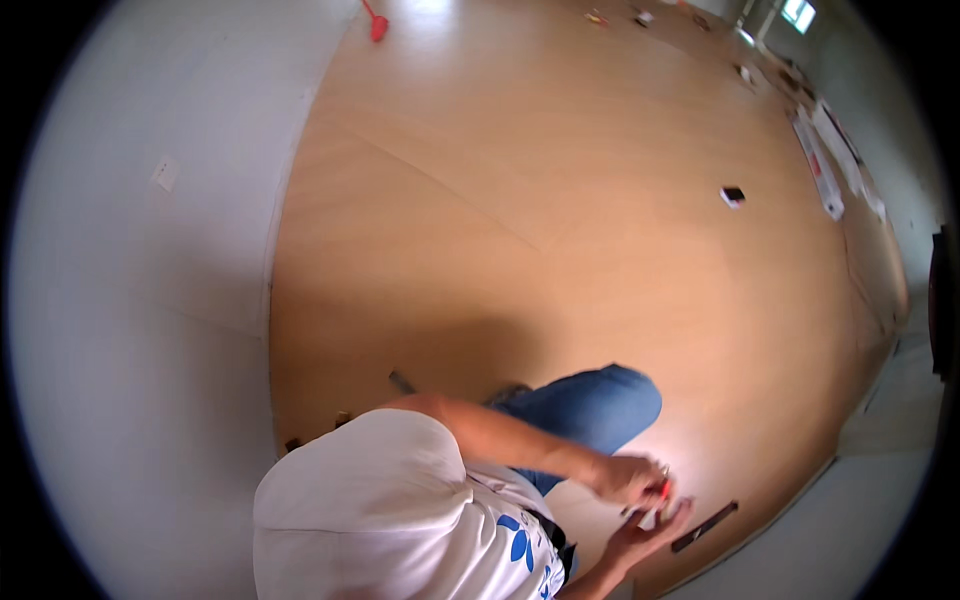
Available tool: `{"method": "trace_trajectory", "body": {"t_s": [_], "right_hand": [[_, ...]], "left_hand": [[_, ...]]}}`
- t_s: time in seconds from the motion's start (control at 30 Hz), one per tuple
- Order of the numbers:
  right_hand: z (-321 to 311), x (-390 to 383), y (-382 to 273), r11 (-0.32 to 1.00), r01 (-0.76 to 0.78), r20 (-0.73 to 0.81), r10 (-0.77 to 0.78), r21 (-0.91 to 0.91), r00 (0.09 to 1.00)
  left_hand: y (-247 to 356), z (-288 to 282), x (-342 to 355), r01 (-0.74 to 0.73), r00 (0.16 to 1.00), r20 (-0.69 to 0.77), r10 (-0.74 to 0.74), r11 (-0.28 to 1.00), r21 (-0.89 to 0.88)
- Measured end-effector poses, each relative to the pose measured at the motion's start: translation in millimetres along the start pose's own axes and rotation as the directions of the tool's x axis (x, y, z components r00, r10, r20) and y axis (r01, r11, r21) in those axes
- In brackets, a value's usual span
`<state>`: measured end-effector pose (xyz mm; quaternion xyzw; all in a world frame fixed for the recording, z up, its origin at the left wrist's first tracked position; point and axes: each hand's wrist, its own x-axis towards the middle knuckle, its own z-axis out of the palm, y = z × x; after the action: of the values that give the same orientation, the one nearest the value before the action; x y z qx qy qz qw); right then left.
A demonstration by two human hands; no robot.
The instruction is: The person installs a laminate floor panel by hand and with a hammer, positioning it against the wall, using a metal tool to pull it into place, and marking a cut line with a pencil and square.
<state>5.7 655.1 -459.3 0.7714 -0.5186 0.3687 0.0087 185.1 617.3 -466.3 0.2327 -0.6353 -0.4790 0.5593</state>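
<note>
My left hand has its fingers closed around a small red object, blurred and mostly hidden, so its kind does not show. Just below it is my right hand, fingers spread and seemingly holding nothing; whether its fingertips touch the red object I cannot tell. Close beside the right hand, a long dark bar lies on the wood-coloured floor. My bent knee in blue jeans is next to my left forearm. A grey, flat-ended object shows past my left elbow.
Along the left runs a pale wall with a socket. A red object with a handle lies far back. A small black-and-white item is on the floor at right. Long white packages lie by the right wall.
</note>
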Motion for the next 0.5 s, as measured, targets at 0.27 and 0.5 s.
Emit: {"method": "trace_trajectory", "body": {"t_s": [0.27,0.5], "right_hand": [[74,7,-5,0.760,-0.649,0.580,0.523,0.013,0.625],[68,35,-10,0.819,-0.519,0.666,0.531,-0.245,0.524]], "left_hand": [[-66,-164,-8,0.432,0.898,-0.011,-0.440,0.878,0.205],[-243,-348,-35,0.697,0.505,-0.792,-0.344,0.703,0.139]]}}
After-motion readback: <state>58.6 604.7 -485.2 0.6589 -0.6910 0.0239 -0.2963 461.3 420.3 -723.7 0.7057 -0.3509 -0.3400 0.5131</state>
